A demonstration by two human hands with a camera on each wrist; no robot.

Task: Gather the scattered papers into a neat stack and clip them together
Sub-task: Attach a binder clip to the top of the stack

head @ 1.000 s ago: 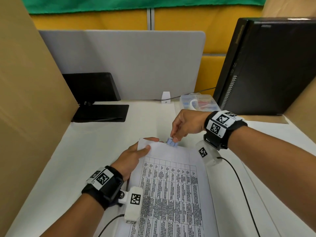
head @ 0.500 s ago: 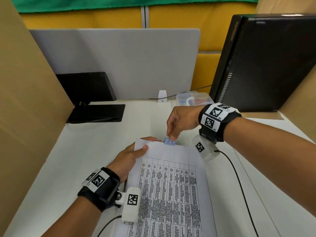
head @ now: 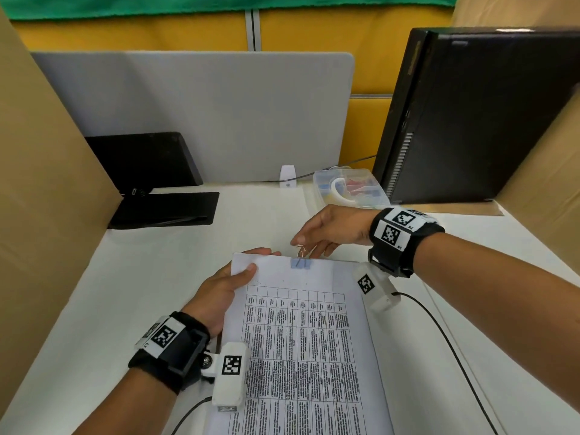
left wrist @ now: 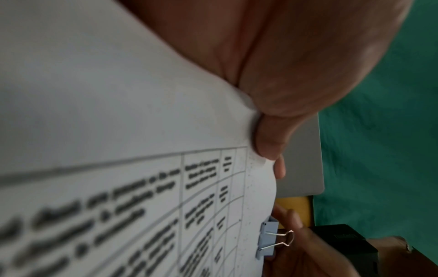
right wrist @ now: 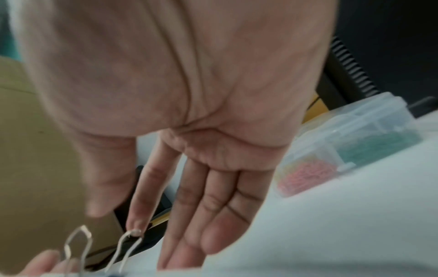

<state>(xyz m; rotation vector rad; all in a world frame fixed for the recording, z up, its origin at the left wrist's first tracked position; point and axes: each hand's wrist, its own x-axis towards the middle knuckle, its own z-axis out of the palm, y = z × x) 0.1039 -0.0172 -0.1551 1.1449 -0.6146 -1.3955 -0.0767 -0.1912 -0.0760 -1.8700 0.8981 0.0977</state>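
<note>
Clear box (head: 320, 189) of coloured clips near desk's back edge, blue clip (head: 300, 264) on papers (head: 301, 340) top edge, right hand (head: 329, 232) spread just behind it, left hand (head: 219, 290) pinching papers' corner

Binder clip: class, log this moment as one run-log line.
binder clip: on paper stack top edge | left hand: grips stack corner | right hand: open, fingertip touching clip handle

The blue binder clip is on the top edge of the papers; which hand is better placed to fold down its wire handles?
Right. The right hand is open at the blue binder clip; the left hand holds the printed paper stack.
</note>
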